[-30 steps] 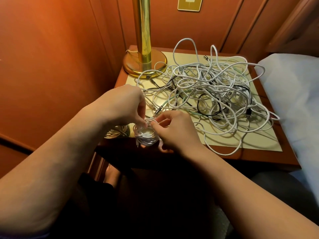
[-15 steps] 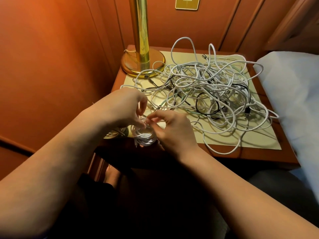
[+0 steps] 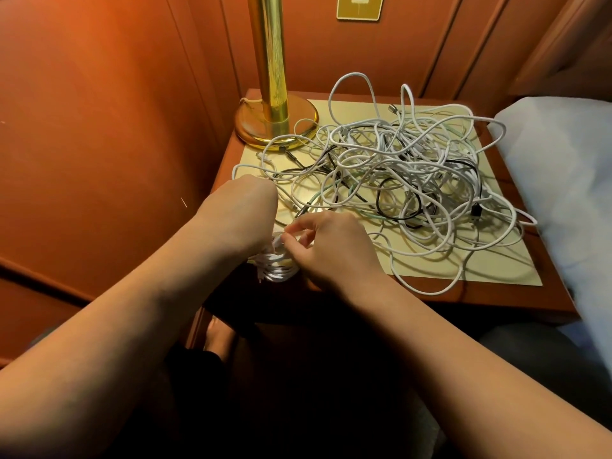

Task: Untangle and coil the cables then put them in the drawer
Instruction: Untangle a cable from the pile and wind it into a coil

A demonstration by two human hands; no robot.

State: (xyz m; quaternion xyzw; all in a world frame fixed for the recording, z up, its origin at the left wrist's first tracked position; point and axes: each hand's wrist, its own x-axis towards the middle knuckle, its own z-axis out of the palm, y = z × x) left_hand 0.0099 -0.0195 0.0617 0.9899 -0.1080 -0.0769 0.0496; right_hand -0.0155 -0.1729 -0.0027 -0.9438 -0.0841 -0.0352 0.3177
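A small white cable coil (image 3: 276, 268) hangs at the front left edge of the nightstand (image 3: 430, 298). My left hand (image 3: 243, 210) holds the coil from above, its fingers hidden behind the wrist. My right hand (image 3: 326, 248) pinches the loose white end of that cable at the top of the coil. A big tangle of white, black and pale green cables (image 3: 397, 180) covers the cream mat (image 3: 496, 266) on the nightstand. No drawer shows in this view.
A brass lamp (image 3: 275, 117) stands at the back left corner of the nightstand. Wood-panelled walls close in on the left and behind. A white pillow (image 3: 563, 167) lies to the right. My knee (image 3: 220, 339) is below the nightstand edge.
My left hand has rolled over the coil so its back faces the camera. My right hand's fingers have shifted up to the coil's top with the cable end.
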